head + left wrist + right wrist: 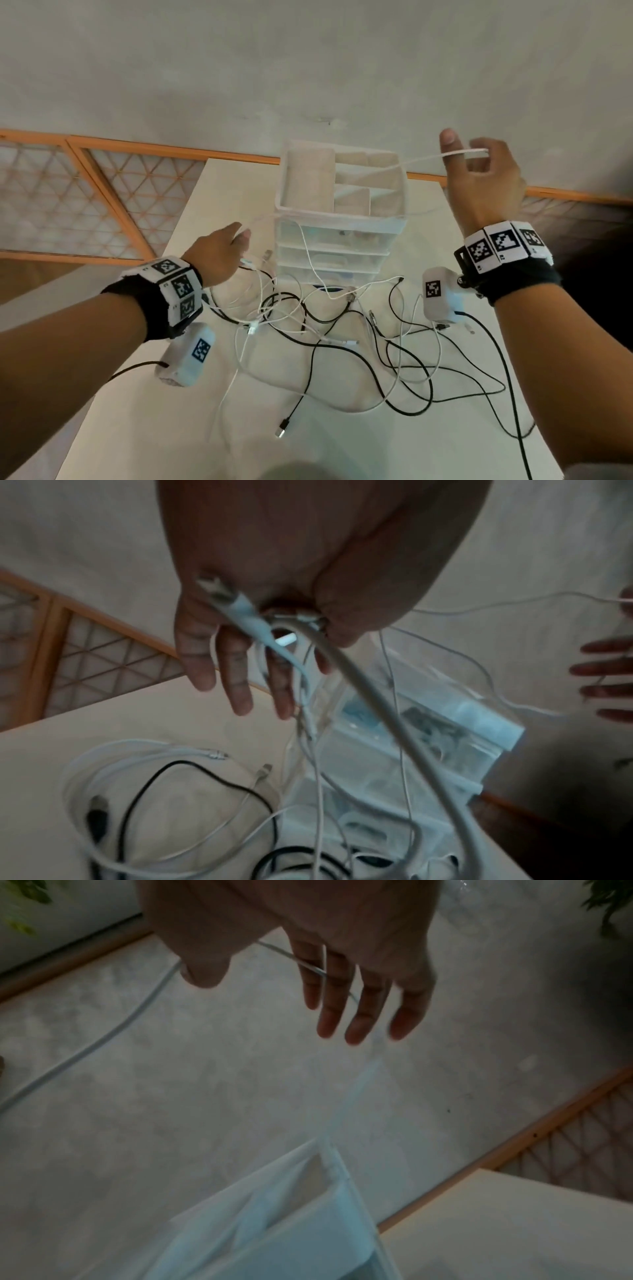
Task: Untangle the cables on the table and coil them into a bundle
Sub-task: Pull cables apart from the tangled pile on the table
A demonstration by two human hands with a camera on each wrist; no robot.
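Above the clear plastic drawer unit (337,219), a thin white cable (359,176) runs left-to-right between both hands. Left hand (219,255) grips gathered cable loops; right hand (486,181), fingers loosely spread, carries it draped over thumb and fingers.

Both hands raised over the table, forearms reaching forward, marker bands on both wrists.

Left hand (221,251) lower and nearer, back turned up, fingers (236,680) loosely extended downward in the left wrist view, thumb pressed toward the palm and pinching strands of white cable (356,669) there. Right hand (486,185) lifted higher and farther out, back toward the head camera, thumb (448,144) sticking up and apart, fingers (363,1007) nearly straight and slightly spread in the right wrist view, a thin white cable passing over the thumb and across the base of the fingers. Hands well apart.
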